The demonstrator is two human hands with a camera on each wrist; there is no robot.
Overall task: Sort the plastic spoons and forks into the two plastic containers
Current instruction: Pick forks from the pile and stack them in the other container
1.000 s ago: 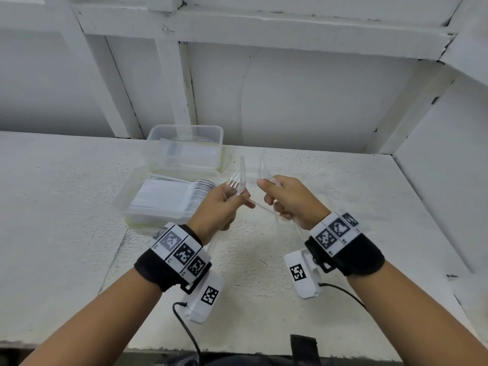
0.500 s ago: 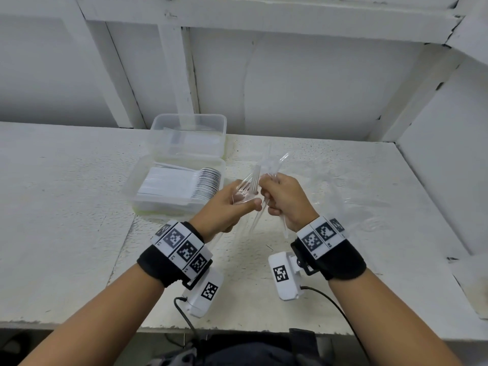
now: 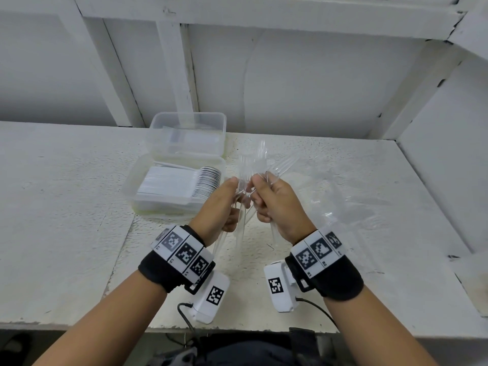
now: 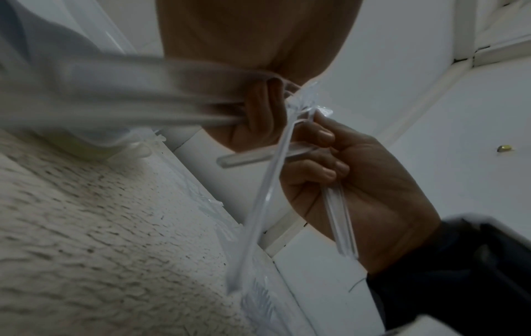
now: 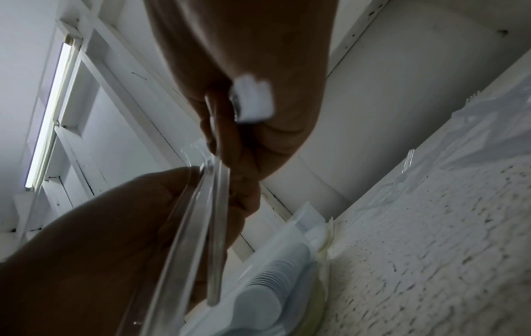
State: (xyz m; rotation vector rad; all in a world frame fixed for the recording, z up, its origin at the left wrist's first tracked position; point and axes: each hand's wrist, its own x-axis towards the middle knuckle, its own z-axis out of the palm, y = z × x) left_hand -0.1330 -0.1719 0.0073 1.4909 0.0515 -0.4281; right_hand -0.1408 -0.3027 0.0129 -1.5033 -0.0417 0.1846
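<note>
1. The near container [image 3: 133,192] sits on the worktop [image 3: 66,207] left of the hands, packed with a neat row of white spoons [image 3: 182,182]. These look feather-light and nest tightly, so they are best lifted by the handles as a stack.
2. The far container [image 3: 188,120] stands just behind it, touching or nearly so. What lies inside is too faint to name.
3. The left hand [image 3: 224,204] is curled around several clear forks [image 3: 248,165], gripping them mid-handle with tines pointing up and handle ends trailing below the palm. The clear plastic looks thin, stiff and slick. I judge it brittle at the tines, so the handle is the safer hold.
4. The right hand [image 3: 277,204], knuckles almost against the left, is clenched on its own few clear forks. Its fingertips [image 4: 324,136] pinch the handles while one piece lies crosswise through the fist.
5. Right of the hands a crumpled clear plastic bag [image 3: 364,207] lies on the worktop with more clear cutlery on or in it. It is light, and likely to slide and tangle if grabbed in a bunch.
</note>
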